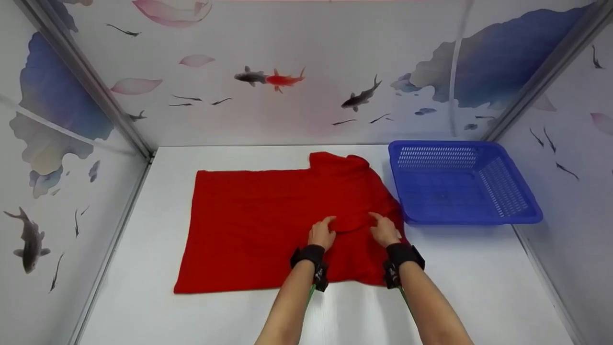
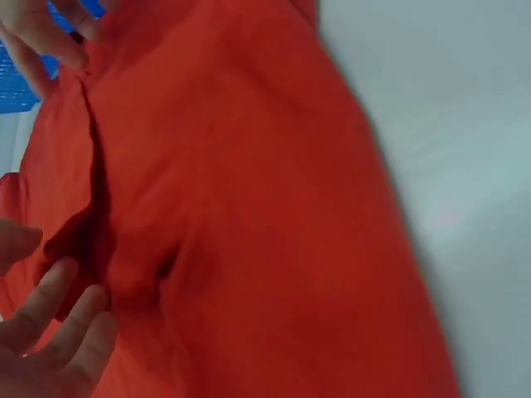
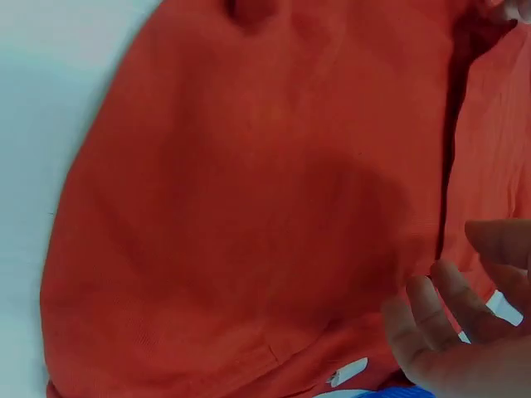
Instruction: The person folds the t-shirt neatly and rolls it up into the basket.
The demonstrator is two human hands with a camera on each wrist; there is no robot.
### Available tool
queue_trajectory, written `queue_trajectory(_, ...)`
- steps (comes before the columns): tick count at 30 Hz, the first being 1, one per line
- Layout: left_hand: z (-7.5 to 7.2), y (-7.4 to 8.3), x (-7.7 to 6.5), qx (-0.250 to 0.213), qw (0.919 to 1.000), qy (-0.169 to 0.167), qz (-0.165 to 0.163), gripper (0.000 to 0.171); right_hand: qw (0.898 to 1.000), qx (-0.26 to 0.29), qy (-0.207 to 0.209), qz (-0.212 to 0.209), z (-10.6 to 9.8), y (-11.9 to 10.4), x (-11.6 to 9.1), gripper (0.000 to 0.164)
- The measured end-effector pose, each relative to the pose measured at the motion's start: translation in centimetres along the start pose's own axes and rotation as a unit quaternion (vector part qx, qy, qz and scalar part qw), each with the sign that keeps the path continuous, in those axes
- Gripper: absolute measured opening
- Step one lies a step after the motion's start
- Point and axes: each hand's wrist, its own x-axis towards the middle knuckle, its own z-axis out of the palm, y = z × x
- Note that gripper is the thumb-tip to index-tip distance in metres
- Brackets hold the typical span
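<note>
A red garment (image 1: 249, 225) lies spread on the white table, flat at its left and rumpled at its right. Across its right part runs a loose fabric edge (image 2: 91, 157) with a dark fold beneath. At the left end of that edge is my left hand (image 1: 322, 235), thumb and fingertips apart and touching the cloth. My right hand (image 1: 384, 231) is at the other end, index finger stretched forward; its thumb and fingers (image 3: 427, 307) are spread beside the edge. A small white label (image 3: 348, 371) shows near the right hand.
A blue plastic basket (image 1: 464, 182) with perforated sides stands at the back right, close against the garment. White table (image 1: 129, 306) surrounds the cloth. Printed panels (image 1: 306, 115) with fish and petals enclose the back and sides.
</note>
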Motion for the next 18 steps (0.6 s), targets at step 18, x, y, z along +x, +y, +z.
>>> queue_trajectory(18,0.3,-0.6,0.1,0.029,0.9992,0.022,0.017,0.032,0.991,0.121,-0.049,0.011,0.4,1.4,2.2,0.048)
